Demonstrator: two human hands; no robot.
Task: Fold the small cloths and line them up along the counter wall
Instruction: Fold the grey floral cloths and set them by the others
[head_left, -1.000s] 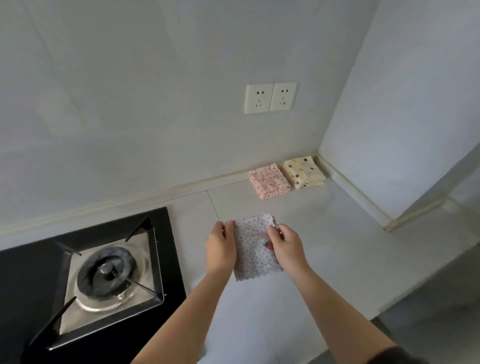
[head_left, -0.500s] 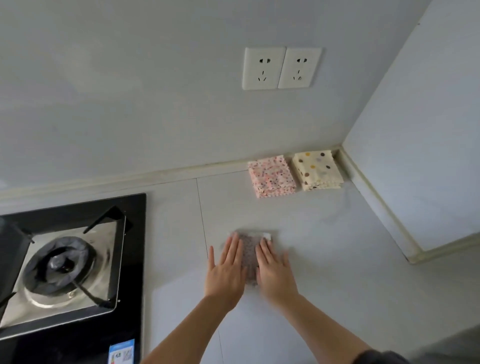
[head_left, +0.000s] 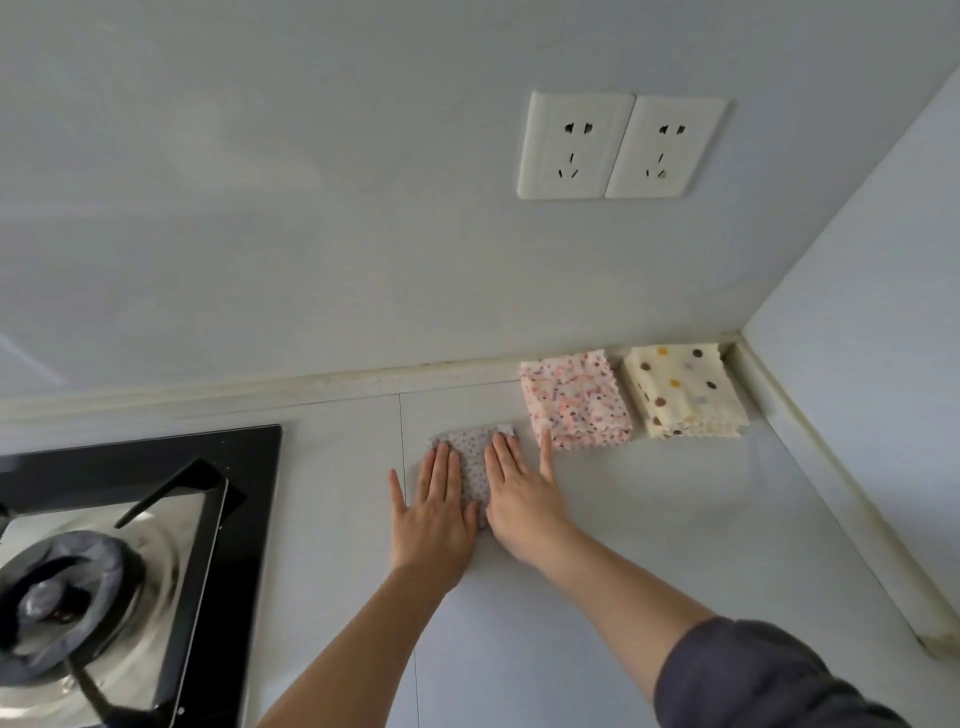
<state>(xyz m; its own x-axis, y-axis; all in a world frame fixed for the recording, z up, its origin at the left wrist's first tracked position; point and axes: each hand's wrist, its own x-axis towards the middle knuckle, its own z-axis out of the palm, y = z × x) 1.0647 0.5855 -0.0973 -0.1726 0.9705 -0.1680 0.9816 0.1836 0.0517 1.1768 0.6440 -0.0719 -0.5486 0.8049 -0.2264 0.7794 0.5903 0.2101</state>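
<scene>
A small folded lilac cloth with fine dots (head_left: 474, 457) lies flat on the pale counter (head_left: 649, 519), a short way from the back wall. My left hand (head_left: 434, 512) and my right hand (head_left: 519, 493) both press on it with straight fingers, side by side, and cover most of it. Just to its right, against the wall strip, sits a folded pink speckled cloth (head_left: 576, 397). A folded cream cloth with large coloured dots (head_left: 683, 389) lies beside that one in the corner.
A black gas hob with a burner and pan support (head_left: 130, 561) takes up the counter's left side. Two white wall sockets (head_left: 621, 145) are mounted above the cloths. A side wall with a raised edging strip (head_left: 831, 488) closes the counter on the right.
The lilac cloth went from held up between both hands to lying flat on the counter. Since then both hands have slid it toward the wall, close to the pink cloth.
</scene>
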